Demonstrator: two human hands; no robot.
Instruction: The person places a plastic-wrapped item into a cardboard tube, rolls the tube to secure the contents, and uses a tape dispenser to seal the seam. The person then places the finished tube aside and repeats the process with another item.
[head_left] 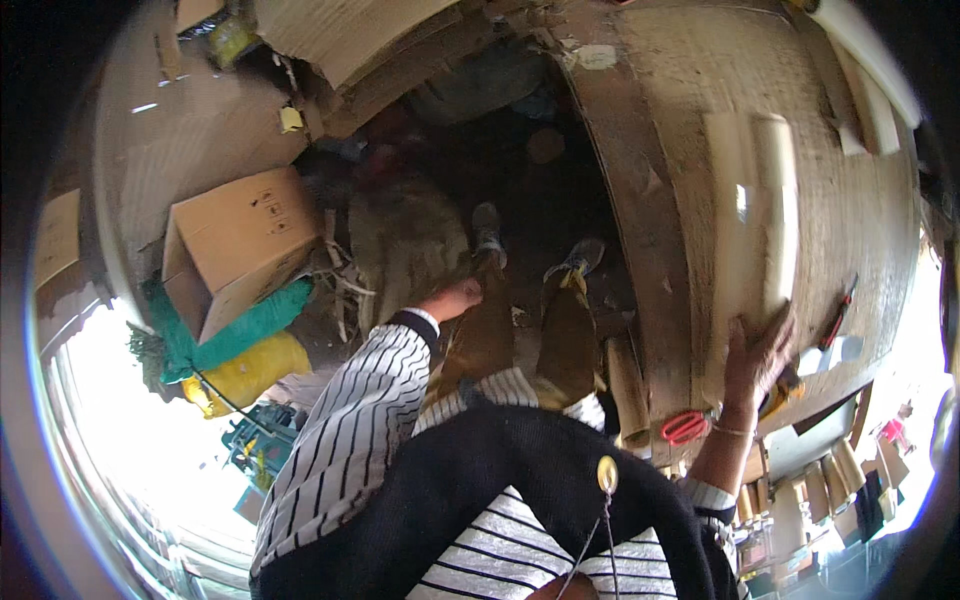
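Note:
A pale cream roll of sheet material (780,215), partly unrolled, lies lengthwise on the wooden table at my right. My right hand (757,358) rests on its near end with the fingers stretched out. Beside that wrist are red-handled scissors (685,428) and a yellow-and-black tool (783,390), partly hidden by the hand. A red-and-black slim tool (842,312) lies right of the roll. My left hand (458,300) hangs in front of my left leg, fingers curled in; I see nothing in it.
The wooden table (690,60) edge runs along my right side. At left, an open cardboard box (245,228) sits on a green sack (255,325), with a yellow sack (250,375) below. Another roll (627,390) stands by my right leg. Sticks (345,290) litter the dark floor.

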